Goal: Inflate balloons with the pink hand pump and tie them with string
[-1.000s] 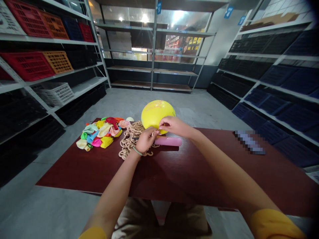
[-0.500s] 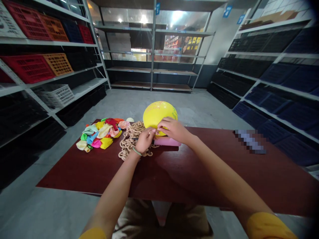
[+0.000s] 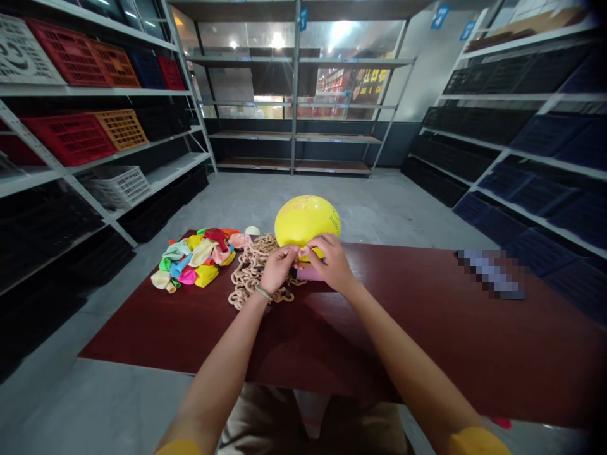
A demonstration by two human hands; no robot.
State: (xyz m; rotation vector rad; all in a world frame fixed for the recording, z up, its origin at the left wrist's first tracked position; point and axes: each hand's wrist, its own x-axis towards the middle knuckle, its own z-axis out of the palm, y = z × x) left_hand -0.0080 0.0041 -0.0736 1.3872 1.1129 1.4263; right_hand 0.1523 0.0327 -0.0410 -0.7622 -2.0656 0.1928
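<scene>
A blown-up yellow balloon (image 3: 306, 220) with printed lettering stands above the table, its neck end toward me. My left hand (image 3: 281, 268) pinches at that neck from the left. My right hand (image 3: 332, 262) has its thumb and fingers closed on the same spot from the right; the neck itself is mostly hidden by the fingers. Beneath and left of my hands lies a heap of tan chain (image 3: 244, 272) with thick links. A pink cylindrical thing (image 3: 310, 273) lies under the balloon, partly covered by my right hand.
A pile of uninflated balloons (image 3: 196, 256) in many colours lies left of the chain. A flat, pixelated object (image 3: 493, 273) rests on the right of the dark red table (image 3: 180, 328). Shelves with crates (image 3: 71, 136) line the left side; dark bins (image 3: 478, 120) fill the right shelves.
My right hand has turned and drawn its fingers in closer to my left hand at the balloon's neck. The whole view has shifted slightly.
</scene>
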